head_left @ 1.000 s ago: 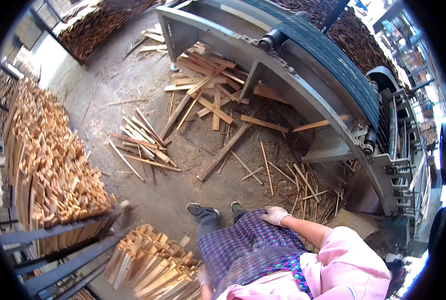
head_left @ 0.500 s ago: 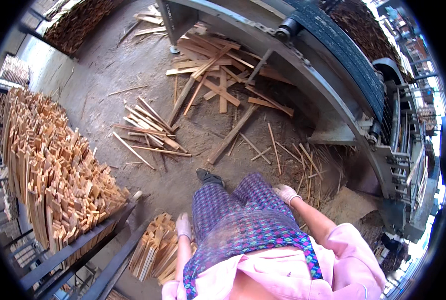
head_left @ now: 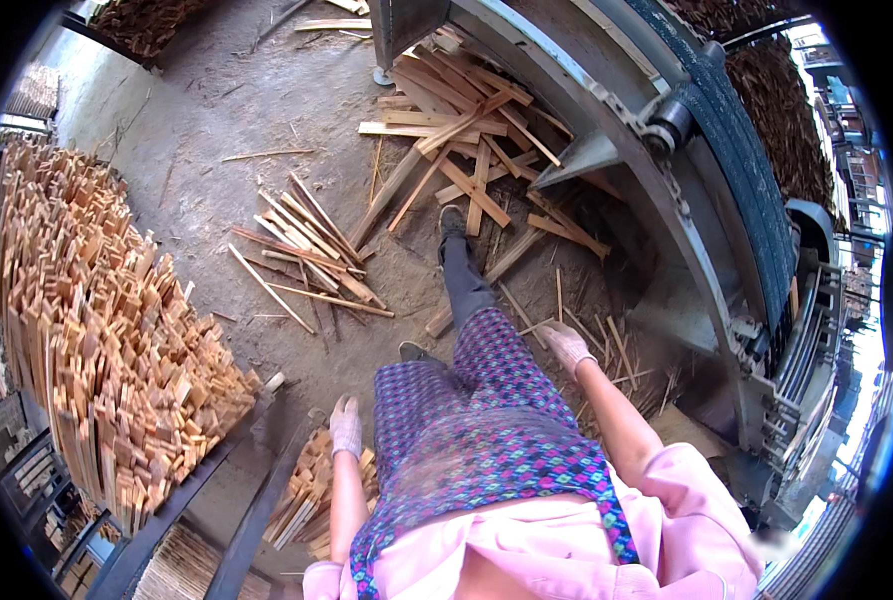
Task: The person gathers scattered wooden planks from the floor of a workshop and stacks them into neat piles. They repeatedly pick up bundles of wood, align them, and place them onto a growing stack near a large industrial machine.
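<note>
My left hand [head_left: 346, 428], in a pale knitted glove, hangs beside my patterned apron [head_left: 486, 450] with its fingers loosely stretched and nothing in them. Below it on the floor lies a small stack of wooden slats [head_left: 316, 480]. My right hand [head_left: 568, 350], gloved too, swings out on the other side, its fingers extended and holding nothing that I can see. Thin wooden sticks [head_left: 621, 350] lie on the ground around that hand. One of my legs is stretched forward, its dark shoe [head_left: 452, 222] beside a pile of flat boards [head_left: 456, 120].
A conveyor machine [head_left: 656, 160] with a dark belt curves along the right. Ahead lies a loose heap of slats [head_left: 311, 250], left of a thick timber [head_left: 386, 198]. A tall mass of upright slats [head_left: 106, 330] stands at left behind dark metal rails [head_left: 186, 490].
I have stepped forward, one leg now reaching the board pile. My right hand has swung forward from beside my thigh, and my left hand has moved slightly forward and left.
</note>
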{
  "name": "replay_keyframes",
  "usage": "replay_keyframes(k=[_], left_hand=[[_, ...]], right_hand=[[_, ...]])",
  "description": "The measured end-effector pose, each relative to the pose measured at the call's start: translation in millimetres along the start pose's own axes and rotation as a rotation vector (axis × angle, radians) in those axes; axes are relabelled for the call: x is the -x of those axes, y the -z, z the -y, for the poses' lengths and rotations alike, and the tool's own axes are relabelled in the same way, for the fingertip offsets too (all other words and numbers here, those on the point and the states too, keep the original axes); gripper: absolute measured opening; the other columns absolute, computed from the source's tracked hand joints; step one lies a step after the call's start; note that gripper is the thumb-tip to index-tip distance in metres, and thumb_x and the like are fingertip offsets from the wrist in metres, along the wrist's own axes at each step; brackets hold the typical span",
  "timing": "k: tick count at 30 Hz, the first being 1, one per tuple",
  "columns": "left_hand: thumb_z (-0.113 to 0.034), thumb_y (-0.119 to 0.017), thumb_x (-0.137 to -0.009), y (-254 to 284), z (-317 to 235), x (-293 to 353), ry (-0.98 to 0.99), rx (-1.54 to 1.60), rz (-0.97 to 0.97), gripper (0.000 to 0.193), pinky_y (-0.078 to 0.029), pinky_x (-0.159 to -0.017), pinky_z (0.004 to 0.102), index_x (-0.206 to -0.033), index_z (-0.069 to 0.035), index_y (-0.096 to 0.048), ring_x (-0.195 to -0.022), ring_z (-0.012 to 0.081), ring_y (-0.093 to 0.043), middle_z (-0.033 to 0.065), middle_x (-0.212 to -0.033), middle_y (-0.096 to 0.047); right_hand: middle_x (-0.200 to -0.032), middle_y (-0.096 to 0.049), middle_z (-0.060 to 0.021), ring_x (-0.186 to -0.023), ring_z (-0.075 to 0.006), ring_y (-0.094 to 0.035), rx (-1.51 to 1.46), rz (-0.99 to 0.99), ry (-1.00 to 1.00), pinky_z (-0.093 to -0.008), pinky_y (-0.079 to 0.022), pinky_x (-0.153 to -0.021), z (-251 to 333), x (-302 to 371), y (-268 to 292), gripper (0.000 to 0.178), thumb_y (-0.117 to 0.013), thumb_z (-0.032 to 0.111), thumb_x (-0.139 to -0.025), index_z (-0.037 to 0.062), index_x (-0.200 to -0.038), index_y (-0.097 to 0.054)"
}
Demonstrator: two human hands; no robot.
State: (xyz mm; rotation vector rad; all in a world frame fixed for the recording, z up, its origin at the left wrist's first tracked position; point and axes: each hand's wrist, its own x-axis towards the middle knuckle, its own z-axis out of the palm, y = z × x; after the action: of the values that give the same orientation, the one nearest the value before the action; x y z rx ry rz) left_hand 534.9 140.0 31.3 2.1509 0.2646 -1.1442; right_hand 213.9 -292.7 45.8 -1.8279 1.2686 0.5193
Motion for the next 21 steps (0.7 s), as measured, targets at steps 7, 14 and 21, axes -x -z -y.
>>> replay_keyframes(k=[7, 14, 21], left_hand=[[-0.029, -0.059, -0.098, 1.1, 1.4, 14.5, 0.326, 0.085, -0.123, 0.055, -0.043, -0.11, 0.0373, -0.14, 0.007, -0.058, -0.127, 0.0286, -0.06, 0.0207, -0.138, -0.064], [-0.027, -0.055, -0.1, -54.8, -150.9, -103.0, 0.221, -0.174, -0.128, 0.055, -0.042, -0.111, 0.0404, -0.14, 0.01, -0.056, -0.131, 0.0381, -0.058, 0.0283, -0.139, -0.061], [-0.034, -0.065, -0.094, -227.2, -225.6, -393.3, -0.058, -0.483, 0.279, 0.068, -0.042, -0.112, 0.0458, -0.149, 0.002, -0.048, -0.132, 0.0443, -0.056, 0.029, -0.141, -0.059]], right_hand=[[-0.13, -0.067, -0.0263, -0.124, -0.0408, -0.062, -0.168, 0.197, -0.098, -0.0427, -0.047, -0.106, 200.4, -177.8, 98.0, 0.063, -0.064, 0.047, -0.092, 0.0016, -0.136, -0.062], [-0.137, -0.061, -0.0303, -0.13, -0.0425, -0.058, 0.326, -0.091, -0.106, -0.0422, -0.044, -0.113, 182.1, -380.0, 147.3, 0.078, -0.07, 0.045, -0.087, -0.0031, -0.146, -0.051], [-0.126, -0.067, -0.0311, -0.116, -0.0451, -0.065, 0.594, -0.211, -0.311, -0.0501, -0.053, -0.1, 105.5, -594.9, 180.2, 0.073, -0.072, 0.042, -0.086, -0.0006, -0.141, -0.053]])
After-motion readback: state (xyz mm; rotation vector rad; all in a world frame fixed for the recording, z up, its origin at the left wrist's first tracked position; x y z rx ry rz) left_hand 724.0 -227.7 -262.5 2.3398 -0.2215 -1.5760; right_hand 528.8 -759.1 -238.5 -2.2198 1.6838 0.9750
